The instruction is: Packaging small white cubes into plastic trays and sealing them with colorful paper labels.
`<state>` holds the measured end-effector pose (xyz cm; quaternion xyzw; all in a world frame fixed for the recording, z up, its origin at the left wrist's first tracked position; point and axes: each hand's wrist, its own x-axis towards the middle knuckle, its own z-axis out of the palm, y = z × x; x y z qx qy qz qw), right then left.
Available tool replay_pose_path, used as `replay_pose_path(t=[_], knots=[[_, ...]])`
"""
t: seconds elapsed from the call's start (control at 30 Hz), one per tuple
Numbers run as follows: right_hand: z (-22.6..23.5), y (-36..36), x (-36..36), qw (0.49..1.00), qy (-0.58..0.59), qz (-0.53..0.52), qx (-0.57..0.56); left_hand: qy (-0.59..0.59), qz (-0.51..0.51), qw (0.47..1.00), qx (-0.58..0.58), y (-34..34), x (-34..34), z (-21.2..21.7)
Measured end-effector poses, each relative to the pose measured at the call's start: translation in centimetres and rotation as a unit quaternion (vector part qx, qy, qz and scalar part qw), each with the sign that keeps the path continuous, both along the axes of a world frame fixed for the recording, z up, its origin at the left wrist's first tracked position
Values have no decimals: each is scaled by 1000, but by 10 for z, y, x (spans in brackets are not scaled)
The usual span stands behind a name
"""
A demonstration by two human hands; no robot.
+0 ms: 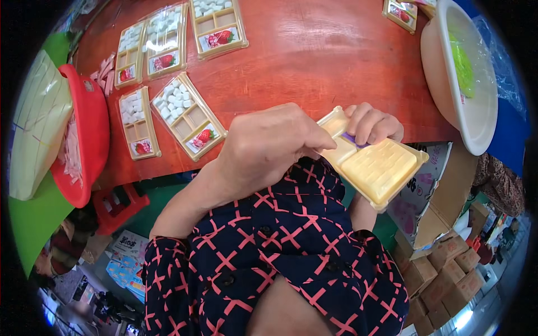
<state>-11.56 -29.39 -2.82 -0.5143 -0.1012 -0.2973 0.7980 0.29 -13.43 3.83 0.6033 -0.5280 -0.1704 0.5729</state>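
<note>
A cream-yellow plastic compartment tray is held up at the table's near edge, a ribbed raised block facing me. My right hand grips its far right side, fingers curled over the edge, with a small purple thing under the fingertips. From the left, my left hand pinches at the tray's left edge with thumb and forefinger; whether something thin is also in that pinch is hidden. Left of it on the table lies a similar tray with white cubes, bare compartments and a strawberry-picture card.
More cube-filled trays lie at the far left of the red-brown table. Pink strips lie near a red basin at left. A white basin with something bright green stands right. Cardboard boxes are stacked lower right.
</note>
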Motion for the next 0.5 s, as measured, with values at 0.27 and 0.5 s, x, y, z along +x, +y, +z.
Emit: replay_pose_path(t=[0.27,0.5], knots=[[5,8,19,991,-26,111,75,317,-79,935,139,-19,6,7],[-3,21,25,994,-19,59,86,100,12,994,30,-21,5,-7]])
